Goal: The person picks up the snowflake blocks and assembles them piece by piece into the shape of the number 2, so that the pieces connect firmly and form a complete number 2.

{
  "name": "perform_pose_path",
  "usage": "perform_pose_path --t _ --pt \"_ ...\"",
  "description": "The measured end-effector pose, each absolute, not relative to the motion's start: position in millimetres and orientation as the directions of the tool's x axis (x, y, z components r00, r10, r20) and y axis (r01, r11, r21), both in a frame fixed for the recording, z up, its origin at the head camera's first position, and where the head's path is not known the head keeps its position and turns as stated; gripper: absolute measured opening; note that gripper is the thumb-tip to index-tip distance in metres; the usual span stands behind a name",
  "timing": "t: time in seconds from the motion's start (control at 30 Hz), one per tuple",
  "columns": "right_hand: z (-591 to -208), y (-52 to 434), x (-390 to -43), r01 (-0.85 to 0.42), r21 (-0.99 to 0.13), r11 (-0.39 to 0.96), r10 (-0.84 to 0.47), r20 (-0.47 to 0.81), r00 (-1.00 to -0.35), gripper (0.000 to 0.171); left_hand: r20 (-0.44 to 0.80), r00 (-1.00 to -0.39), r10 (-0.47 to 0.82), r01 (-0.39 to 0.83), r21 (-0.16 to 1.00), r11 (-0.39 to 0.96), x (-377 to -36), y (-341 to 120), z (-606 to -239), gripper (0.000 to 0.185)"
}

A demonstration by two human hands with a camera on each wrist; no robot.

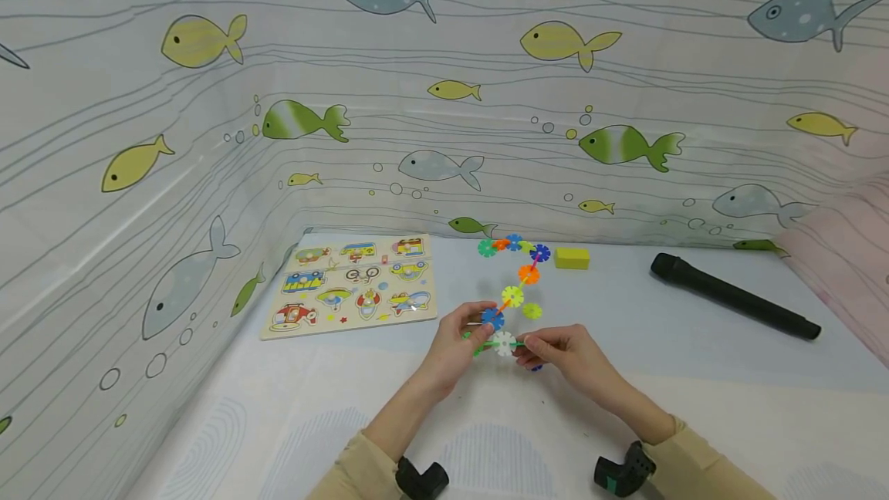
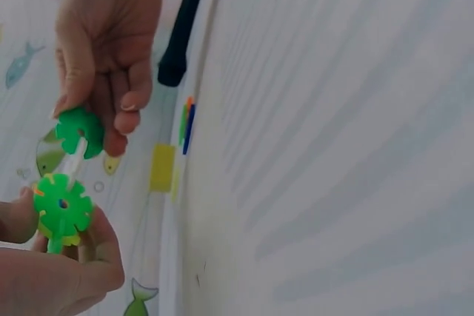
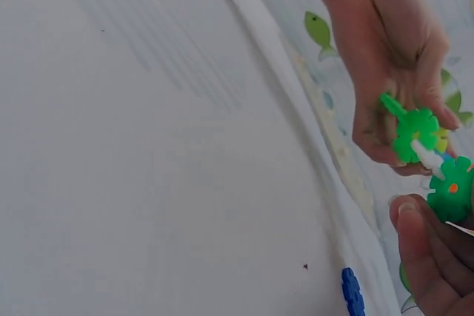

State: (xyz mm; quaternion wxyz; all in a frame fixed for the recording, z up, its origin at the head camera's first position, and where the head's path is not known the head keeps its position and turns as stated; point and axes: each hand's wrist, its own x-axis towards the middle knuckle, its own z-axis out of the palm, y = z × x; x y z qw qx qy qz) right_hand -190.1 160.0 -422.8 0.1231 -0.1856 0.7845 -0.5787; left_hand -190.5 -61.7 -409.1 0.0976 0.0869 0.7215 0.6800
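**Both hands on the snowflake chain**

While you look down from the head camera, your left hand (image 1: 464, 338) and right hand (image 1: 559, 352) meet at the near end of a chain of snowflake discs (image 1: 515, 284), just above the pale table (image 1: 694, 376). The left fingers curl round the blue disc (image 1: 492, 319) and the green disc beside it; the right fingertips pinch the other green disc at the white disc (image 1: 504, 342). Both grips are closed tight on the plastic, with no slack showing.

The chain runs away from you toward 12 o'clock: blue, then yellow-green, orange and dark blue, linked by thin coloured sticks, with a short arc of discs curving to 11 o'clock at the far end. One loose lime disc (image 1: 532, 311) lies just beside the chain at 1 o'clock from your hands.

At 10 o'clock a wooden puzzle board (image 1: 350, 286) lies flat, well apart from your hands. A yellow block (image 1: 572, 257) sits at 1 o'clock near the fish-print curtain (image 1: 417, 99), which walls the table at the back and left. A black tube (image 1: 735, 295) lies slanted at 2 o'clock. Bare table spreads at 3 o'clock and between your forearms.
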Motion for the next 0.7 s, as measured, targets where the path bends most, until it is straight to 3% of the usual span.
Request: perform_pose_path --t 0.53,0.7 --pt "-421 165 -196 -0.159 -0.935 0.316 -0.421 0.011 -0.907 0.039 -0.031 -0.971 0.237 -0.010 0.996 0.089 -192 -66 -406 0.036" --pt "-418 169 -207 -0.134 -0.893 0.431 -0.266 0.016 -0.964 0.037 -0.031 -0.971 0.238 -0.013 0.997 0.077 -193 -67 -406 0.036"
